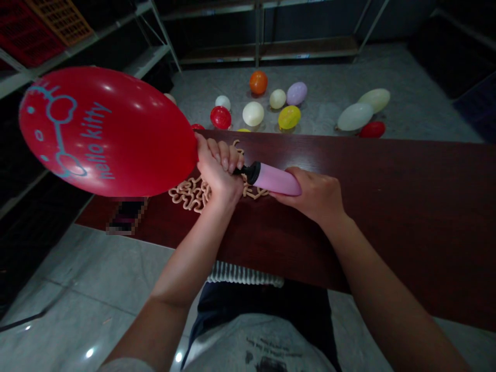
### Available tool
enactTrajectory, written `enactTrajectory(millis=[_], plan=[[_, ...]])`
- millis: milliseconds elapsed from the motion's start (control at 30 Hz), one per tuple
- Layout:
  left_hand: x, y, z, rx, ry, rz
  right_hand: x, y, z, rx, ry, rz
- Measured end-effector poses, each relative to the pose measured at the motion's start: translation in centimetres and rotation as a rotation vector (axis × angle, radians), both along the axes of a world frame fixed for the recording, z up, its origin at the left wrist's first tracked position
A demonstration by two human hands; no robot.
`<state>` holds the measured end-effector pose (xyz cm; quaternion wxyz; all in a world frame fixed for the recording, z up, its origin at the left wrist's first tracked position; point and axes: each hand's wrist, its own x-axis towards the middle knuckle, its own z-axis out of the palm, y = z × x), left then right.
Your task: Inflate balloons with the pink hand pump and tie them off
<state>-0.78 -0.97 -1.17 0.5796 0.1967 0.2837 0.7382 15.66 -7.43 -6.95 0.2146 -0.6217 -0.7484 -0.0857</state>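
Note:
A big red balloon (104,132) with pale blue print fills the upper left, inflated. My left hand (219,173) is closed around its neck, pinching it onto the black nozzle of a pink hand pump (271,178). My right hand (312,196) is wrapped around the pump's pink body, to the right of the nozzle. Both hands hover just over the dark wooden table (406,206).
A heap of beige rubber bands or uninflated balloons (194,192) lies on the table under my left hand. Several inflated balloons (289,117) in assorted colours lie on the grey floor beyond the table. Metal shelving (256,31) lines the back and left.

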Motion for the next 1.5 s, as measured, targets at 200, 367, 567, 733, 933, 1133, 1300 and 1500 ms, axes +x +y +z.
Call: enactTrajectory(millis=[200,367,567,733,933,1133,1300,1500], plan=[[-0.4,0.3,-0.1,0.038,-0.022,-0.011,0.4,0.3,0.2,0.013,0.008,0.015],[-0.6,0.5,-0.1,0.056,-0.030,-0.006,0.6,0.5,0.3,0.031,-0.023,0.007],[-1.3,1.6,-0.8,0.064,-0.085,0.007,1.6,0.5,-0.2,0.070,-0.077,-0.026],[-2.5,2.4,-0.9,0.071,-0.154,0.048,2.9,0.4,-0.2,0.094,-0.147,-0.072],[-3.7,2.6,-0.4,0.095,-0.180,0.086,4.7,0.4,0.0,0.149,-0.198,-0.149],[-4.1,2.1,0.2,0.128,-0.142,0.123,4.7,0.4,0.1,0.148,-0.158,-0.131],[-4.7,1.6,0.8,0.097,-0.027,0.152,3.8,0.0,0.2,0.109,-0.146,-0.080],[-4.4,1.4,0.7,0.127,0.047,0.089,2.5,-0.1,0.5,0.070,-0.118,-0.041]])
